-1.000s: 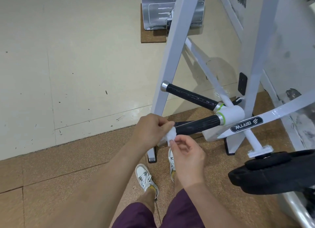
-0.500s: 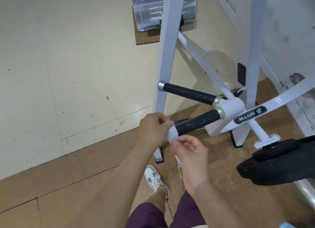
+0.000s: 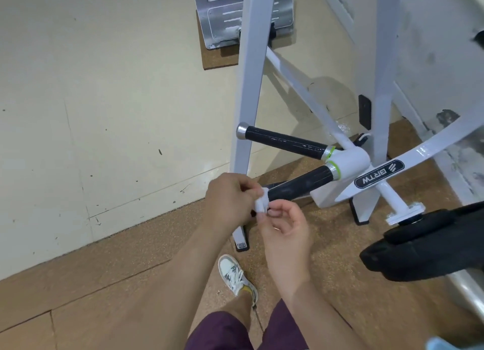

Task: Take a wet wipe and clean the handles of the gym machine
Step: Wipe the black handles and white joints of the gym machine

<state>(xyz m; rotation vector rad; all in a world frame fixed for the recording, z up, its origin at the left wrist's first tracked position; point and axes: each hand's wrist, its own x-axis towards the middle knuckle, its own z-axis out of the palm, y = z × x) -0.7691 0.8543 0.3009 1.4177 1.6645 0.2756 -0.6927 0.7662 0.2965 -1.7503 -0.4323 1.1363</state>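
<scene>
Two black handles stick out from the white gym machine. The near handle points toward me; the far handle ends in a silver cap. A small white wet wipe is bunched around the near handle's tip. My left hand is closed over the wipe and the handle's end from the left. My right hand pinches the wipe's lower edge with thumb and fingertips from below.
A white upright leg of the frame stands just behind my hands. A black padded seat sits low at the right. My white shoe rests on the cork floor. A metal footplate lies at the top.
Both hands stay at the near handle's tip, working the wipe around it. The camera view has shifted slightly; the wipe looks more tightly bunched.
</scene>
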